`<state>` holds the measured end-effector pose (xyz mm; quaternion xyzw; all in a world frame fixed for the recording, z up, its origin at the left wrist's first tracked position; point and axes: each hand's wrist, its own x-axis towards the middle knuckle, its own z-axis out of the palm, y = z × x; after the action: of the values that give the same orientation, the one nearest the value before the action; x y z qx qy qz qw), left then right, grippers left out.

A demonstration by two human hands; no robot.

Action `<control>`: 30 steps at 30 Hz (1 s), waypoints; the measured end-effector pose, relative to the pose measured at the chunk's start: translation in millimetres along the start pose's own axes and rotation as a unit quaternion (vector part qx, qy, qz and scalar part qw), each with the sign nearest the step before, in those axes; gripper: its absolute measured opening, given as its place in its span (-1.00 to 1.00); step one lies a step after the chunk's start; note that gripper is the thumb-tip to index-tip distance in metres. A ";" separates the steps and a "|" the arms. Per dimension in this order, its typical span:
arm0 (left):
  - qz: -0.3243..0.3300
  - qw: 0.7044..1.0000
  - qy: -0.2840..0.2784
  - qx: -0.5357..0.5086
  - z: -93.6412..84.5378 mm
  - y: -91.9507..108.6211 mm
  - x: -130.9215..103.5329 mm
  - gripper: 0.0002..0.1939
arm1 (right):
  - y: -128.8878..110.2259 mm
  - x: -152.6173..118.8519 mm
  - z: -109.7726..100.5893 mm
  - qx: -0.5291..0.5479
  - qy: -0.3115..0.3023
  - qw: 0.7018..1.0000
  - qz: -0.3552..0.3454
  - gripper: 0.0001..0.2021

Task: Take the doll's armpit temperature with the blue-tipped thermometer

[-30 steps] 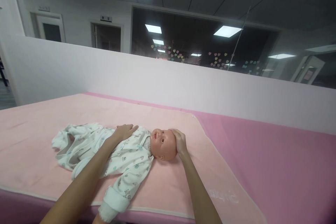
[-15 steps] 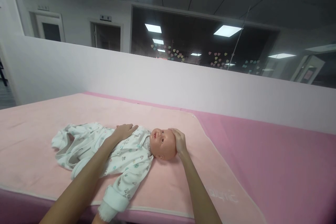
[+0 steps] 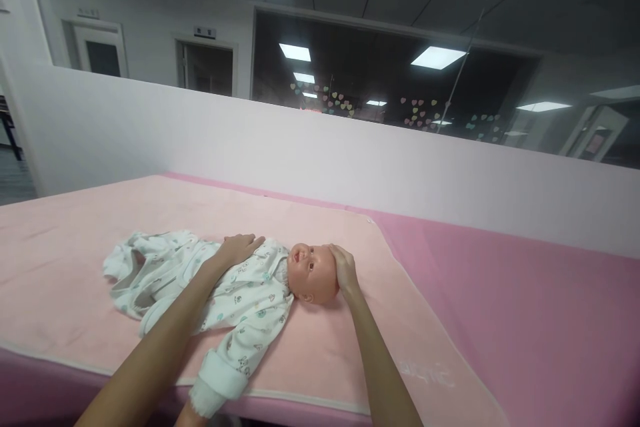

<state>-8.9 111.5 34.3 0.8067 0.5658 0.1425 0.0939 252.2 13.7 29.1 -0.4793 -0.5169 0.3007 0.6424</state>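
Observation:
A baby doll (image 3: 313, 273) lies on its back on a peach mat (image 3: 320, 360), its head toward the right. It wears a white printed outfit (image 3: 245, 307) whose leg part spreads out to the left. On the doll's chest and belly rests my left hand (image 3: 240, 249), flat with the fingers extended toward the head. My right hand (image 3: 344, 267) is laid against the top of the doll's head, fingers stretched along it. The doll's near arm reaches over the mat's front edge; its far arm is hidden.
Pink bedding (image 3: 520, 293) shows beyond the mat on the right. A low white wall (image 3: 300, 153) runs behind the bed, with glass above it. Heart stickers dot the glass. Doors and ceiling lights are visible farther back.
The whole view has shifted slightly. Both hands stay where they were on the doll.

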 end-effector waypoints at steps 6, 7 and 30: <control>0.005 1.000 0.002 -0.001 1.2 -1.2 0.7 -0.42 | -1.2 0.7 1.2 0.012 0.004 1.000 -0.001 -0.72; 0.006 1.000 0.003 -0.002 1.3 -1.3 0.7 -0.42 | -1.4 0.6 1.3 0.014 0.005 1.000 0.000 -0.72; 0.005 1.000 0.008 0.007 -0.5 0.4 -0.4 -0.44 | -3.3 -1.3 1.4 0.022 0.002 1.000 0.004 -0.73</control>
<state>-8.8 111.0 34.8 0.8087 0.5638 0.1456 0.0833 250.1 11.8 31.6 -0.4678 -0.5067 0.3134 0.6529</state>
